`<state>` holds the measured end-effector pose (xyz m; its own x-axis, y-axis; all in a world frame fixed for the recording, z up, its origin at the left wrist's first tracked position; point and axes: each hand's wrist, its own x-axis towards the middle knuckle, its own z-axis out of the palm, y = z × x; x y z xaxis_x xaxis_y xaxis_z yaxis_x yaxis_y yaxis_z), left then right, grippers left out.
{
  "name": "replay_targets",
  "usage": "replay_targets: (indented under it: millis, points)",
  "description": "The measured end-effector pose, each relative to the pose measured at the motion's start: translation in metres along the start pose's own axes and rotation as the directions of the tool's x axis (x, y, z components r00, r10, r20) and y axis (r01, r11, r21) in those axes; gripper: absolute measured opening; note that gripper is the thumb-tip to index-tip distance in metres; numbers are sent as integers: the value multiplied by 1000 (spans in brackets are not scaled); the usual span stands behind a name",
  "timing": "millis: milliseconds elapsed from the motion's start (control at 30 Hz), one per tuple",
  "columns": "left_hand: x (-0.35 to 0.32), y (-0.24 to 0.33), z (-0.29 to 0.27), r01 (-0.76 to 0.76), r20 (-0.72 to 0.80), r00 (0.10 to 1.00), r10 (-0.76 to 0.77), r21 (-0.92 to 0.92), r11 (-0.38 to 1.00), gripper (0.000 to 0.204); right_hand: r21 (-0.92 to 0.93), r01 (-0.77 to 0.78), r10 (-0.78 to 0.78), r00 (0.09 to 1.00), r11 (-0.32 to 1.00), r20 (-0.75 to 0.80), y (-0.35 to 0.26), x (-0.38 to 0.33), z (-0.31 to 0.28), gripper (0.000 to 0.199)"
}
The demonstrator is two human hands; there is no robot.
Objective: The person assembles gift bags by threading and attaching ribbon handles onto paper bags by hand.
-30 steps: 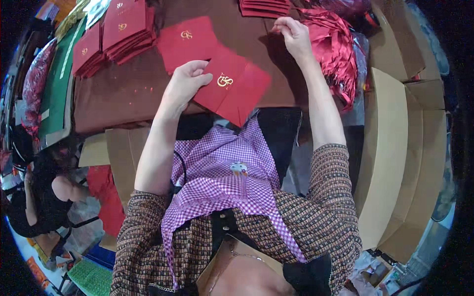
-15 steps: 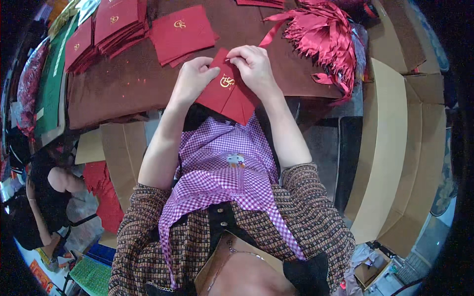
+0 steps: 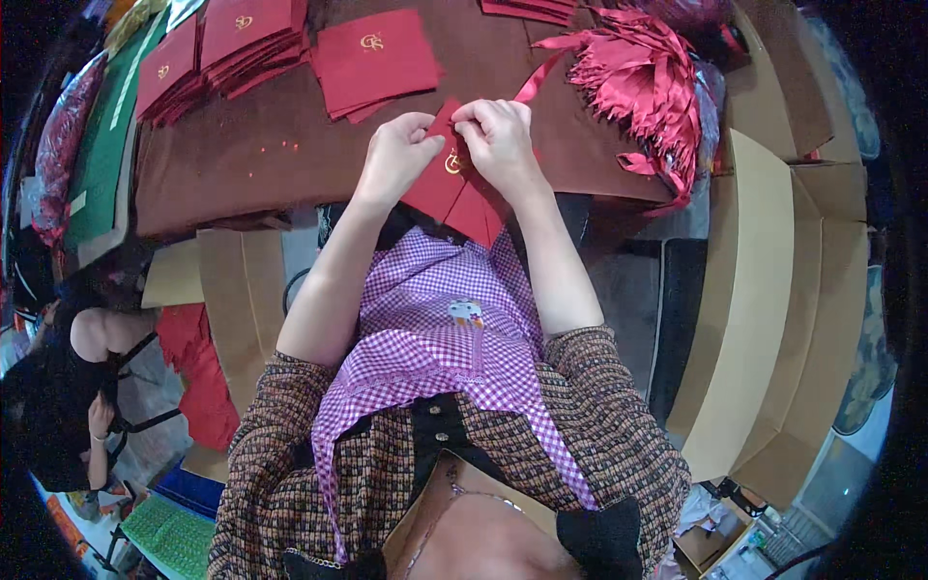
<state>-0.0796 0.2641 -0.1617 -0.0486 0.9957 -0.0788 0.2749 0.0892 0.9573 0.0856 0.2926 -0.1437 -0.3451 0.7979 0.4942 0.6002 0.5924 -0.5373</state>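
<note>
The left hand (image 3: 401, 159) pinches the upper left edge of a red folded-paper envelope with a gold emblem (image 3: 466, 208) between thumb and forefinger. The right hand (image 3: 498, 145) has its thumb and fingertips drawn together at the envelope's upper right side; exactly what they pinch is too small to tell. The envelope is held tilted at the near edge of a table covered in brown cloth (image 3: 242, 184), its lower corner hanging past that edge in front of a purple-and-white checked apron (image 3: 416, 333).

A glossy red ribbon strand (image 3: 546, 70) runs over the table to the back of the right hand; whether the fingers grip it cannot be seen. It leads to a thick bundle of shiny red ribbons (image 3: 638, 72) on the table's right part. Toward the table's middle, beyond the left hand, lies a small overlapping pile of red envelopes (image 3: 377, 63). Taller stacks of red envelopes (image 3: 251, 39) stand at the table's far left, and another red stack (image 3: 532, 8) sits at its far side.

Right of the table is a long brown cardboard box with raised flaps (image 3: 812, 319). Left of it is a flat green board (image 3: 101, 145). A seated person in black (image 3: 43, 406) is near the table's left, on the near side.
</note>
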Motion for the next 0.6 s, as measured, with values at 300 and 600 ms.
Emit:
replay_targets:
  millis: [300, 600]
  points:
    - [-5, 2, 1, -8, -23, 1000, 6, -52, 999, 38, -28, -16, 18, 996, 999, 89, -4, 3, -2, 7]
    - [-7, 4, 4, 23, -37, 999, -22, 8, 1000, 37, -92, -104, 116, 983, 990, 145, -7, 8, 5, 7]
